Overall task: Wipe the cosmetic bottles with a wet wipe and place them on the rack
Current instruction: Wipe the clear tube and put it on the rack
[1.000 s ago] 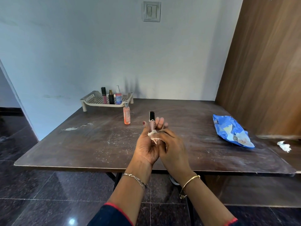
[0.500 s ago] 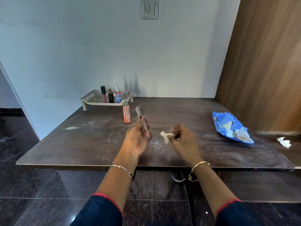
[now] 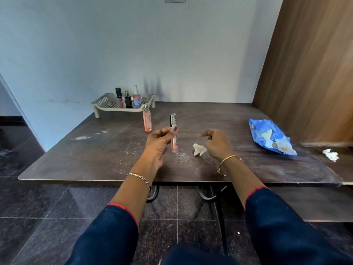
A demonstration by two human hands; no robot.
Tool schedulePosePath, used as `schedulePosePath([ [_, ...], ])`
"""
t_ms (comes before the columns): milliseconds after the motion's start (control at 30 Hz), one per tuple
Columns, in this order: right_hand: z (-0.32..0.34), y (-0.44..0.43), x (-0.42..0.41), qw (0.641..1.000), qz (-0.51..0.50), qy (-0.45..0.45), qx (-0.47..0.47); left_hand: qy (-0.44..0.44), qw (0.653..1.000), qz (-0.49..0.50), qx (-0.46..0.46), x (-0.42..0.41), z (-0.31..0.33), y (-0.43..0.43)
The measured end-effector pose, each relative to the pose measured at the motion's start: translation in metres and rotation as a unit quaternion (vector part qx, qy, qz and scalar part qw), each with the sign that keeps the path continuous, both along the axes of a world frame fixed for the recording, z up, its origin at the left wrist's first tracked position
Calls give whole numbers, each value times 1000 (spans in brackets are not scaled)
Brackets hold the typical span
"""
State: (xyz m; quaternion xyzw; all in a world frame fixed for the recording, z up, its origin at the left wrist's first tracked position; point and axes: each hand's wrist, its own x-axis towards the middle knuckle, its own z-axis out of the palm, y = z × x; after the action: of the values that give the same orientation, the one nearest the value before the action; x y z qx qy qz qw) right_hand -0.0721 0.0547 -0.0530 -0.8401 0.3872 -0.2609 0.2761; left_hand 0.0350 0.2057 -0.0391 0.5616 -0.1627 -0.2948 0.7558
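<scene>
My left hand (image 3: 158, 145) grips a slim lip gloss tube (image 3: 174, 137) with a dark cap, held upright above the table. A crumpled white wet wipe (image 3: 198, 149) lies on the table just left of my right hand (image 3: 216, 144), which hovers over it with its fingers loosely curled and nothing in them. An orange spray bottle (image 3: 147, 121) stands on the table in front of the beige rack (image 3: 107, 104). On the rack stand a pink gloss tube (image 3: 119, 97), a small dark bottle (image 3: 128, 100) and a pink pump bottle (image 3: 137, 98).
The dark wooden table (image 3: 95, 150) carries a blue wipe packet (image 3: 271, 137) at the right. A used white wipe (image 3: 330, 154) lies on a lower ledge beside a wooden panel. White dust specks mark the tabletop near my hands.
My hands have parted. The right hand has let go of the wipe, which now rests on the table. The left hand has turned the lip gloss tube upright.
</scene>
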Motion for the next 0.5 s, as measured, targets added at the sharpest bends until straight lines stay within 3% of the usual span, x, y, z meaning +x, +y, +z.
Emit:
schedulePosePath([
  [233, 34, 33, 43, 980, 143, -137, -18, -59, 998, 15, -7, 22, 9, 8],
  [500, 70, 76, 129, 941, 268, -123, -166, -189, 978, 69, 59, 100, 31, 43],
])
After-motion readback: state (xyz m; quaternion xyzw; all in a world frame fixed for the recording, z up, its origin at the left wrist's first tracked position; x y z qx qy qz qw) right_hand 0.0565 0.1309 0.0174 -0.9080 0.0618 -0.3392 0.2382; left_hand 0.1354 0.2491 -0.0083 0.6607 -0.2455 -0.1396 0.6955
